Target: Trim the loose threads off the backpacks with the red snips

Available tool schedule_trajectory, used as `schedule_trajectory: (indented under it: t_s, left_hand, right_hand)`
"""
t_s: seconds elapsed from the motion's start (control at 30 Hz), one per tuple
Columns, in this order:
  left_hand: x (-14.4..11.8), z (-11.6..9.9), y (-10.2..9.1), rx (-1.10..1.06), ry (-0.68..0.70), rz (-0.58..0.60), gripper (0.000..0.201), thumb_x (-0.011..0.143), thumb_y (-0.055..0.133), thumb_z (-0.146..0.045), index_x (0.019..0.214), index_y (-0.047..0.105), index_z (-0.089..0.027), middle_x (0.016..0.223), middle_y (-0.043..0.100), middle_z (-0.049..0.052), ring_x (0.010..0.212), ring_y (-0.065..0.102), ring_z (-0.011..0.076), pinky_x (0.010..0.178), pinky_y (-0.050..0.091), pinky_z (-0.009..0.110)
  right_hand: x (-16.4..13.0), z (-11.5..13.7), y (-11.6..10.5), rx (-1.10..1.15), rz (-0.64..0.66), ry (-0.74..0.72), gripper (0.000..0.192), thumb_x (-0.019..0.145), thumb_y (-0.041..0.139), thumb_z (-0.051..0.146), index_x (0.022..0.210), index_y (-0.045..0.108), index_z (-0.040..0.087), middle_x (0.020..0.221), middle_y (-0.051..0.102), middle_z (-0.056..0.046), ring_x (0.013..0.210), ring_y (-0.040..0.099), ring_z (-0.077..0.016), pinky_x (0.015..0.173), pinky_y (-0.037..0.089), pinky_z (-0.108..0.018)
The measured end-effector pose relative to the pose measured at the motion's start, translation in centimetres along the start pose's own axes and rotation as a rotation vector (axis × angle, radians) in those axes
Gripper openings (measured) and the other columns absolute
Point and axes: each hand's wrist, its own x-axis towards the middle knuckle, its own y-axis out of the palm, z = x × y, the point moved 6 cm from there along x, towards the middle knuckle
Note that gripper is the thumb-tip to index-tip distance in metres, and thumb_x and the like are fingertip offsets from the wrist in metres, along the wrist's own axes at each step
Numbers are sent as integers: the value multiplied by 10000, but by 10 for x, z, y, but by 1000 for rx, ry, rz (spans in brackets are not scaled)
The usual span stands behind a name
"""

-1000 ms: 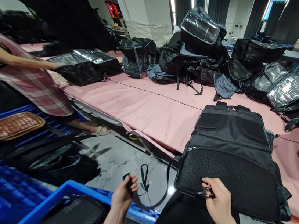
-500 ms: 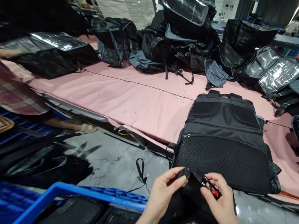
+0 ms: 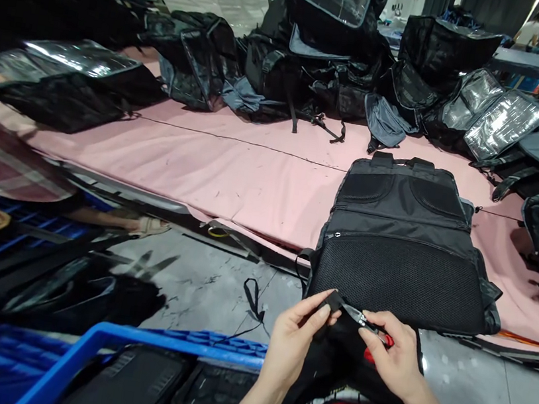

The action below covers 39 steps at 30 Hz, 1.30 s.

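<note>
Head camera looks down on a trimming step: the left hand [image 3: 294,339] pinches the black strap end [image 3: 334,301] between thumb and fingers, just at the near edge of the black backpack [image 3: 403,247] lying on the pink table [image 3: 233,177]. The right hand [image 3: 390,359] is closed around small red-handled snips [image 3: 362,320], blades touching the strap end. Next, I'd judge, a clean cut close to the strap, clear of the fingers.

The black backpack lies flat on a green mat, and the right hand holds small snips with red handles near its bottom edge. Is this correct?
Not quite: the mat is pink, not green, as the head view shows. The rest holds: the black backpack lies flat on it, and the right hand holds red-handled snips near its bottom edge.
</note>
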Motion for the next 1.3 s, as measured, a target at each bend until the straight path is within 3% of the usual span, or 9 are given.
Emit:
schedule_trajectory:
  t_s: [0.17, 0.37, 0.53, 0.7, 0.87, 1.03, 1.17, 1.3]
  left_hand:
    - [-4, -2, 3, -33, 19, -41, 412, 610, 741, -292, 993, 688, -151, 917, 709, 92, 776, 641, 183, 748, 521, 276]
    - [-8, -2, 6, -27, 41, -67, 368, 619, 748, -289, 967, 694, -183, 1024, 686, 65, 828, 623, 149, 769, 504, 226]
    - [-8, 6, 9, -47, -12, -51, 403, 595, 763, -279, 976, 687, -170, 872, 703, 57, 698, 608, 131, 711, 501, 247]
    - [-5, 10, 15, -91, -33, -16, 381, 573, 778, -258, 936, 693, -176, 753, 682, 18, 626, 575, 97, 650, 481, 210]
    - [-2, 10, 21, -99, -39, -29, 365, 553, 791, -265, 893, 696, -174, 769, 678, 13, 626, 577, 91, 647, 487, 204]
    - [-3, 11, 24, -21, -36, -18, 421, 533, 804, -305, 913, 691, -161, 765, 682, 25, 643, 596, 111, 662, 510, 215]
    - [-2, 22, 28, 136, -33, -1, 484, 513, 811, -362, 943, 671, -190, 910, 693, 34, 818, 627, 162, 748, 524, 217]
    - [-2, 39, 41, 292, -18, 74, 467, 527, 781, -417, 955, 650, -282, 990, 690, 2, 942, 619, 206, 752, 533, 231]
  right_hand:
    - [-6, -7, 2, -12, 4, 86, 138, 821, 585, 209, 957, 567, 191, 729, 631, 23, 509, 532, -69, 501, 435, -169]
    - [-6, -7, 1, -13, 28, 112, 137, 815, 577, 237, 938, 580, 178, 805, 667, -18, 579, 582, -96, 535, 463, -192]
    - [-3, -2, -5, -49, 27, 77, 112, 825, 561, 250, 905, 592, 178, 844, 671, -50, 706, 635, -144, 583, 502, -217]
    - [-5, 0, -11, -30, -43, 40, 95, 834, 555, 253, 860, 600, 173, 786, 677, -43, 668, 632, -142, 570, 500, -219]
    - [-9, -10, -10, 26, -46, 133, 123, 822, 566, 263, 902, 581, 170, 776, 664, -25, 553, 574, -102, 520, 461, -206]
    - [-5, -4, -16, 43, -51, 80, 113, 819, 568, 264, 876, 587, 169, 752, 657, -22, 606, 592, -111, 560, 450, -210]
    - [1, -8, -17, 316, -84, 253, 203, 798, 582, 358, 877, 545, 175, 602, 582, 35, 501, 522, -84, 479, 400, -181]
    - [-2, -28, -6, 510, -106, 488, 565, 502, 768, 544, 887, 581, 176, 676, 600, 35, 549, 548, -92, 500, 426, -182]
